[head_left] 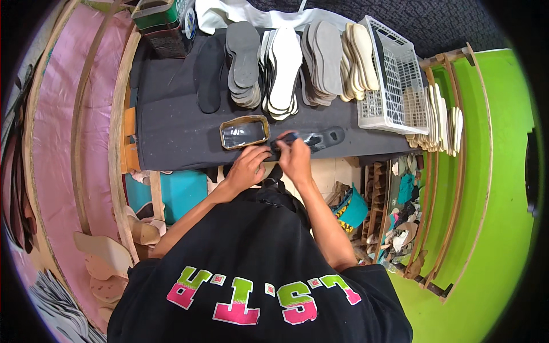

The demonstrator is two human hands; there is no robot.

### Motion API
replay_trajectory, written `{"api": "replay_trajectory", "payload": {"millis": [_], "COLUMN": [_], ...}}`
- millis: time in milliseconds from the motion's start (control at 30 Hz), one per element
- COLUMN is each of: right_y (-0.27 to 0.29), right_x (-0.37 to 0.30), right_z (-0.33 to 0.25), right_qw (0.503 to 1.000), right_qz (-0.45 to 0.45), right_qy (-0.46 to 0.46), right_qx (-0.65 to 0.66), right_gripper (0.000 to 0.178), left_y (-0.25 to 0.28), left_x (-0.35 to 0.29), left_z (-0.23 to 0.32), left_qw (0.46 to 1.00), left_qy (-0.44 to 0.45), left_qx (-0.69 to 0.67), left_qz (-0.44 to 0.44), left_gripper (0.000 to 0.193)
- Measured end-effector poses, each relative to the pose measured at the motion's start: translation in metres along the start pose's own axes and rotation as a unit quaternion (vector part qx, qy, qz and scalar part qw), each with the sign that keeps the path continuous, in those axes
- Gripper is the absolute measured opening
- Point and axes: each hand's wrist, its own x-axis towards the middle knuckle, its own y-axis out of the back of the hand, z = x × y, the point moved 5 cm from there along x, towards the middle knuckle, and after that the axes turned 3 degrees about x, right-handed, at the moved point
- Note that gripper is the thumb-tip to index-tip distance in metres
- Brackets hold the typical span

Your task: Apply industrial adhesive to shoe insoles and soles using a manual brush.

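A dark insole (331, 137) lies lengthwise across the table's near edge, its surface wet and shiny in patches. My left hand (250, 167) is at its left end, fingers bent together and pressed on that end. Over the left half of the insole, my right hand (295, 163) is closed round a small dark tool (287, 138), perhaps a brush; its tip is hidden and slightly blurred. Just beyond my left hand stands a small open container (223, 135) with a brownish, stained rim and a glossy dark inside.
Behind the work stand stacks of black (210, 74), grey (243, 54), white (285, 63) and cream insoles (361, 57). A white plastic crate (394, 117) is at the right, a green can (163, 26) at the far left. Wooden racks (123, 154) flank both sides.
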Motion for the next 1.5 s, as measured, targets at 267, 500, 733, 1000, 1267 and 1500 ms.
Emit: {"api": "replay_trajectory", "payload": {"millis": [267,500,733,1000,1267,1500], "right_y": [0.016,0.056,0.006,0.104,0.043,0.144], "right_x": [0.013,0.021,-0.01,0.007,-0.02,0.015], "right_z": [0.017,0.054,0.009,0.083,0.029,0.105], "right_qw": [0.999,0.998,0.995,0.988,0.999,0.989], "right_qz": [0.028,0.06,-0.033,0.115,-0.027,0.134], "right_qy": [0.011,-0.024,0.096,-0.103,0.018,-0.066], "right_qx": [-0.024,-0.026,0.02,-0.004,0.039,-0.006], "right_gripper": [0.015,0.012,0.03,0.014,0.017,0.014], "left_y": [-0.006,-0.005,-0.008,-0.008,-0.01,-0.016], "left_x": [-0.002,-0.002,-0.001,0.002,0.002,0.008], "left_z": [0.008,0.012,0.009,0.013,0.015,0.021], "left_qw": [0.999,0.998,0.997,0.997,0.997,0.992], "left_qy": [0.015,0.002,-0.005,-0.003,0.035,0.053], "left_qx": [0.041,0.066,0.07,0.076,0.063,0.095], "left_qz": [-0.013,-0.01,-0.008,-0.006,0.025,0.067], "left_gripper": [0.043,0.049,0.048,0.043,0.037,0.031]}}
